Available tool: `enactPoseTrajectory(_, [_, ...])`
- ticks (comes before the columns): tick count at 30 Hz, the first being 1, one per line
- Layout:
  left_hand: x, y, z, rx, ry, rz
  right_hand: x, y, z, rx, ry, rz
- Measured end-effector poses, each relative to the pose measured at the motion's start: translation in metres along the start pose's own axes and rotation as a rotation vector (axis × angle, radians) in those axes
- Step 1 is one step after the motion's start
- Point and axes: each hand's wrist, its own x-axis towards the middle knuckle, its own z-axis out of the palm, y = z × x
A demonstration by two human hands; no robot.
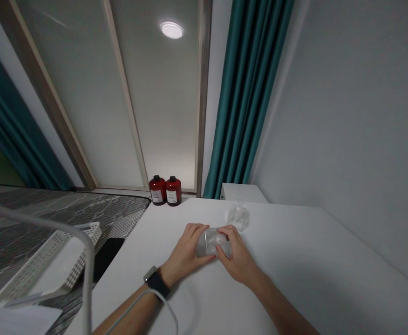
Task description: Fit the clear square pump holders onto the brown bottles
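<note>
- Your left hand [185, 249] and right hand [237, 257] are both clasped around a clear plastic container [213, 243], one from each side; it's probably a bottle, though glare blurs its shape.
- It's held over the white counter [305, 265], nearer the far edge than the near edge.
- Keep your fingers spread on both sides, since the slick plastic could slip.
- A second clear piece [238, 217] sits just beyond your right hand; two red bottles [165, 190] stand at the far left corner.
</note>
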Motion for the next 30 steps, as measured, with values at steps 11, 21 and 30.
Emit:
enactPoseTrajectory(11, [-0.001, -0.004, 0.000, -0.254, -0.077, -0.168, 0.002, -0.004, -0.004, -0.001, 0.007, 0.042])
enactPoseTrajectory(21, [-0.001, -0.007, -0.006, -0.320, -0.184, -0.164, 0.002, 0.006, -0.003, 0.089, 0.004, 0.128])
enactPoseTrajectory(30, [0.003, -0.012, -0.017, -0.353, -0.246, -0.181, 0.002, 0.009, -0.002, 0.108, 0.010, 0.122])
